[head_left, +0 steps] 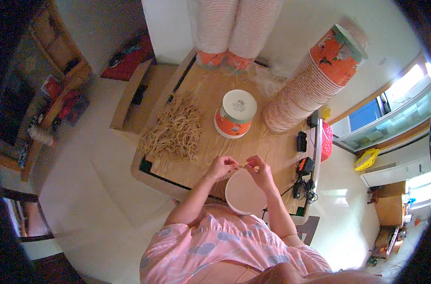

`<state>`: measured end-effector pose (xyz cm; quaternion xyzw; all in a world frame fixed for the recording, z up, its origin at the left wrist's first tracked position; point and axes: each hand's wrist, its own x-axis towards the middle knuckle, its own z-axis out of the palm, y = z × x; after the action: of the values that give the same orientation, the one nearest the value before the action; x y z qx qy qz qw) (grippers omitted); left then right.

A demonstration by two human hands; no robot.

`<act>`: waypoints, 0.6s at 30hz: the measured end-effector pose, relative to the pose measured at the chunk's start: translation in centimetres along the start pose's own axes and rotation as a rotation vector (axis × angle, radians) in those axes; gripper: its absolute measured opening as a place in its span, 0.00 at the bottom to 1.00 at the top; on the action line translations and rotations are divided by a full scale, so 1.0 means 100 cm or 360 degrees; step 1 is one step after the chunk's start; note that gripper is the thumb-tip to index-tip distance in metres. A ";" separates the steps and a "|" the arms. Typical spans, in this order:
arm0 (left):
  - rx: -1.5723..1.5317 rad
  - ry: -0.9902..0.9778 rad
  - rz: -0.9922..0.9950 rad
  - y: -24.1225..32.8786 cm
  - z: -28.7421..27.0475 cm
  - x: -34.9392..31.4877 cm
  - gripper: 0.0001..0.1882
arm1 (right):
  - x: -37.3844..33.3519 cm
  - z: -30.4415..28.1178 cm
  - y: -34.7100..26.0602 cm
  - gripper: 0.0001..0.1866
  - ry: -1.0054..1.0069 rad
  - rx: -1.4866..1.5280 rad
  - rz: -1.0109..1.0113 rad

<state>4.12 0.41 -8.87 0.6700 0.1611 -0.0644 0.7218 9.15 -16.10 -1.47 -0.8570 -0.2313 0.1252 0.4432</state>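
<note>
Above the rim of a white paper bucket point(246, 193) at the table's near edge, my left hand point(221, 167) and my right hand point(260, 174) come close together. The fingertips of both are pinched on a small, thin tan strand point(242, 166) stretched between them; its exact form is too small to make out. A tangled heap of tan fibre strands point(175, 130) lies beyond my left hand. Straight ahead, an orange and green paper bucket point(233, 120) stands upside down with its pale base up.
A tall leaning stack of nested paper buckets point(303, 90) rises at the right. Two bagged stacks point(217, 28) stand at the back. Black adapters point(304, 165) and cables lie along the table's right edge. An opened cardboard box point(147, 94) sits beside the table's left side.
</note>
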 end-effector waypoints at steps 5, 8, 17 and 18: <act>-0.0141 -0.0109 0.0016 -0.006 -0.016 -0.003 0.05 | -0.001 0.003 0.005 0.08 0.0007 -0.0005 -0.0050; -0.0249 -0.0239 -0.0031 0.002 -0.014 -0.004 0.09 | -0.001 0.003 0.003 0.08 -0.0004 -0.0022 -0.0039; -0.0152 -0.0517 -0.0121 0.014 0.000 0.008 0.11 | -0.001 0.007 0.015 0.07 -0.0015 0.0034 -0.0082; -0.0140 -0.0547 -0.0133 0.015 -0.001 0.008 0.10 | -0.001 0.006 0.014 0.07 -0.0011 0.0034 -0.0081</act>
<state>5.30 0.73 -7.74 0.6098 0.0657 -0.2009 0.7639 9.18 -16.41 -2.99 -0.8455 -0.2533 0.1194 0.4546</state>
